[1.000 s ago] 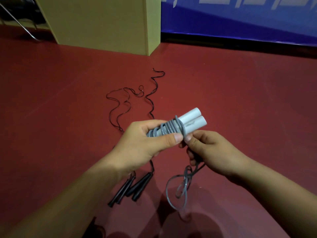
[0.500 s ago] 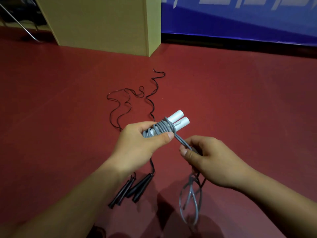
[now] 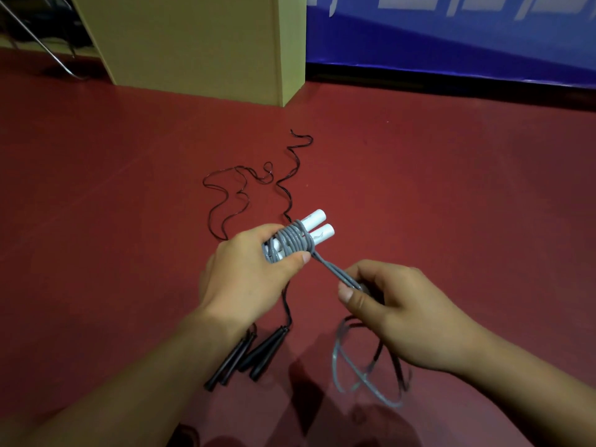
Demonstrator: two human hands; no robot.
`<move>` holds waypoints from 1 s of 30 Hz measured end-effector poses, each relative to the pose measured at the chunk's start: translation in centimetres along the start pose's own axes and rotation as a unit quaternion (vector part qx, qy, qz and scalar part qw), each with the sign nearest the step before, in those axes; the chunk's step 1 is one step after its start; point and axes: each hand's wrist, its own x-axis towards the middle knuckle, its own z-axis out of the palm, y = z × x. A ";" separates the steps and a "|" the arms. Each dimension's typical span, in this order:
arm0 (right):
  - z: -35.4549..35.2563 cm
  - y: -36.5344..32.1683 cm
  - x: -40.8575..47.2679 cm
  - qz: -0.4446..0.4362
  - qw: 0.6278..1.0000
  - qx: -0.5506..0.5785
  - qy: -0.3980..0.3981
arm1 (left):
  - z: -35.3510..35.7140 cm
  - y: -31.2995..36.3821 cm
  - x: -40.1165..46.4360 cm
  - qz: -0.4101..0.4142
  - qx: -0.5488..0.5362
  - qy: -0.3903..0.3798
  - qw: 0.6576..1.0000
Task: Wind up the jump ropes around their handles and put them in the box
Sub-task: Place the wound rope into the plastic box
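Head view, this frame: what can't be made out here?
- White handles: near ends hidden by the left hand and grey rope coils.
- Grey rope in the right hand: covered by the fingers.
- Black handles: count unclear, overlapped by the left forearm.
- Box: top cut off by the frame edge.

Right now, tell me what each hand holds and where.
Left hand grips the white handles around their wound grey rope. Right hand pinches the taut doubled rope beside the coil.
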 end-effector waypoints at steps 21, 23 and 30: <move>-2.6 1.9 1.0 -0.021 0.990 -0.091 0.103 | 0.3 0.0 -0.6 0.068 0.033 -0.277 0.958; -2.9 1.9 1.1 -0.004 0.991 -0.086 0.104 | 0.3 0.2 -0.7 0.070 0.016 -0.299 0.952; -3.0 2.7 1.7 0.050 0.992 -0.062 0.097 | 0.0 1.0 -1.1 0.085 -0.073 -0.378 0.919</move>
